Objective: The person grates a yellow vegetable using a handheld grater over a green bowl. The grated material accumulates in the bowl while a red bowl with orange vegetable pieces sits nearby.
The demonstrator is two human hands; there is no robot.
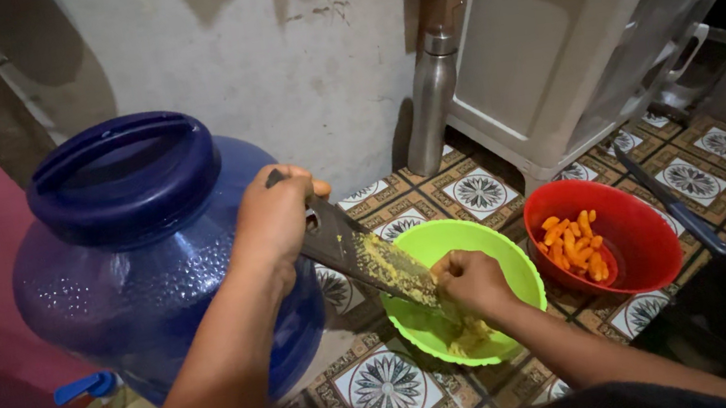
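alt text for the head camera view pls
A left hand tilts a flat metal grater over a green bowl while the right hand rubs a piece against it. A red bowl of orange pieces sits right, a blue water jug left.

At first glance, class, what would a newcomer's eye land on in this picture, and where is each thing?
Centre: the left hand holds a flat metal grater slanted over a lime-green bowl, while the right hand presses something small against it, its fingers hiding the piece. Yellow gratings lie in the bowl. Left of them stands a big blue water jug; right, a red bowl of orange pieces.
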